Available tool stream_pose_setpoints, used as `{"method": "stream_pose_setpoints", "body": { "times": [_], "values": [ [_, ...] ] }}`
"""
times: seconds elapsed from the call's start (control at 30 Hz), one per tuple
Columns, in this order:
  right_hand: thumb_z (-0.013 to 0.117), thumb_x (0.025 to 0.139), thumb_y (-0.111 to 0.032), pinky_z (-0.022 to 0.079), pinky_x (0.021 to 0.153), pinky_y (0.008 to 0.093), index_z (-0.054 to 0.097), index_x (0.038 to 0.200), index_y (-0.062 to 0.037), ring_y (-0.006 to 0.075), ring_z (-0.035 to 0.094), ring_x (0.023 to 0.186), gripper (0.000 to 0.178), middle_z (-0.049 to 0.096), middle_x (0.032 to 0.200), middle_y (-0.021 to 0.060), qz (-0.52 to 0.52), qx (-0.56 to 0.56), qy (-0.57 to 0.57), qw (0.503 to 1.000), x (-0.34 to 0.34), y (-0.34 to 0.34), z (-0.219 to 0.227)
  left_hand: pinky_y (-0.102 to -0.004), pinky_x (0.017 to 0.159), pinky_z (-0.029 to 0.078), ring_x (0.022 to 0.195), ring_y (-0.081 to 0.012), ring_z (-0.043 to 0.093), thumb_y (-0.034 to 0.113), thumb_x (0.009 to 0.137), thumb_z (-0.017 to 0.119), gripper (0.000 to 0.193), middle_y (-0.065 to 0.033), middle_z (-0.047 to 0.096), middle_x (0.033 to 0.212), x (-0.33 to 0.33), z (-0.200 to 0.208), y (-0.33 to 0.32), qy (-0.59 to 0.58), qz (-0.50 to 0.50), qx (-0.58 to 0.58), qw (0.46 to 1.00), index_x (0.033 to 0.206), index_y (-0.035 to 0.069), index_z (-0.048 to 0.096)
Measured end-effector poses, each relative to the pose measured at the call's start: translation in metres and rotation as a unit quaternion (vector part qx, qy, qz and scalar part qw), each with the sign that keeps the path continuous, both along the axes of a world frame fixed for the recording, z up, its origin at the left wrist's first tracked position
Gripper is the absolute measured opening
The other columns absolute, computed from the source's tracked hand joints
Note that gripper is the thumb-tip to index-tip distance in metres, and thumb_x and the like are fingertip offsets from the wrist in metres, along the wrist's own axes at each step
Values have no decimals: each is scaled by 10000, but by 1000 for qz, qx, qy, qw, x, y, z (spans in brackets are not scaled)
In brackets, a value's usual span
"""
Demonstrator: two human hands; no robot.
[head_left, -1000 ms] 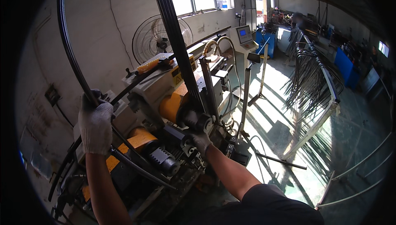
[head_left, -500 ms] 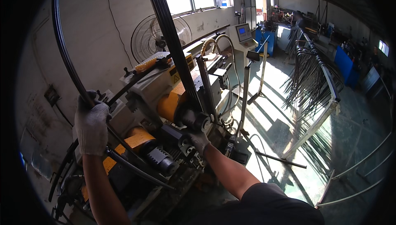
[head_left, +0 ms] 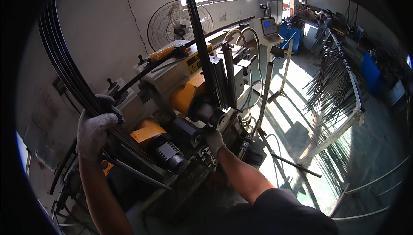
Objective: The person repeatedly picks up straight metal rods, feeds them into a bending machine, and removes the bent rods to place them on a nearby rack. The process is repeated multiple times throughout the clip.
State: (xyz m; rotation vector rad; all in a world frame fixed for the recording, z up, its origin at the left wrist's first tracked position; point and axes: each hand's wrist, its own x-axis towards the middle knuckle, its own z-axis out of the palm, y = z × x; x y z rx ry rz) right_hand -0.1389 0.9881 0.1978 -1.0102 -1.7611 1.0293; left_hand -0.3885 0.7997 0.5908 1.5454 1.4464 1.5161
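My left hand (head_left: pixel 95 134), in a pale work glove, is wrapped round a bundle of long dark metal rods (head_left: pixel 71 69). They run from the upper left down past the glove toward the machine's front. My right hand (head_left: pixel 214 141), also gloved, reaches in under a black cylindrical machine head (head_left: pixel 211 115); its fingers are hidden there. Above it, another set of dark bars (head_left: pixel 198 32) stands nearly upright against the machine. A second black toothed cylinder (head_left: pixel 170 154) with a yellow housing (head_left: pixel 148 131) lies between my hands.
Behind the machine stands a large fan (head_left: pixel 178 26). A control panel (head_left: pixel 269 27) is farther back. To the right, a rack (head_left: pixel 344 69) carries many hanging thin dark rods. A ridged hose (head_left: pixel 135 172) crosses below my left hand. Another person (head_left: pixel 327 20) is in the distance.
The rods in my left hand now show as a wider, fanned bundle, and that hand sits slightly lower. The surroundings have shifted to the right in view. My right hand stays by the machine head.
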Motion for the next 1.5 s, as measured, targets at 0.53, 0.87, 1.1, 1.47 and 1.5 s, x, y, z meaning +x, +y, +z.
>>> {"method": "stream_pose_setpoints", "body": {
  "times": [0.53, 0.87, 1.1, 1.47, 1.5],
  "values": [
    [736, 1055, -159, 535, 634, 282, 791, 1122, -53, 109, 727, 735, 137, 761, 910, 12, -4, -263, 306, 915, -9, 2, -4, -394, 889, 665, 975, -250, 789, 83, 866, 797, 527, -139, 777, 1044, 5, 5, -20, 5, 7, -70, 998, 1371, 4, 667],
    [729, 1073, -144, 621, 724, 317, 763, 1239, -6, 146, 779, 859, 218, 786, 1057, 60, 20, -219, 347, 912, -4, 10, -21, -424, 939, 662, 1022, -265, 794, 150, 833, 867, 566, -127, 779, 1034, 17, 0, -14, -3, 33, -57, 998, 1355, 1, 706],
    [766, 1045, -68, 592, 1030, 372, 751, 1372, -4, 209, 743, 1235, 334, 786, 1345, 97, 26, -47, 161, 986, -1, 12, -28, -418, 973, 640, 1045, -265, 778, 155, 811, 862, 582, -111, 767, 1034, 18, 1, -15, 22, 57, -61, 996, 1351, 4, 707],
    [718, 1072, -93, 610, 927, 366, 740, 1370, 14, 178, 745, 1097, 318, 788, 1234, 69, 41, -137, 272, 952, -2, 13, -52, -418, 914, 668, 997, -247, 795, 131, 893, 826, 428, -94, 777, 1018, 25, 23, -23, 152, 68, -94, 982, 1297, 54, 704],
    [729, 1072, -105, 606, 929, 361, 737, 1377, 19, 176, 739, 1096, 330, 791, 1225, 65, 45, -237, 399, 885, -2, 17, -51, -400, 878, 679, 964, -237, 799, 132, 894, 818, 405, -91, 779, 1008, 35, 21, -21, 148, 66, -58, 985, 1267, 46, 684]
  ]
}}
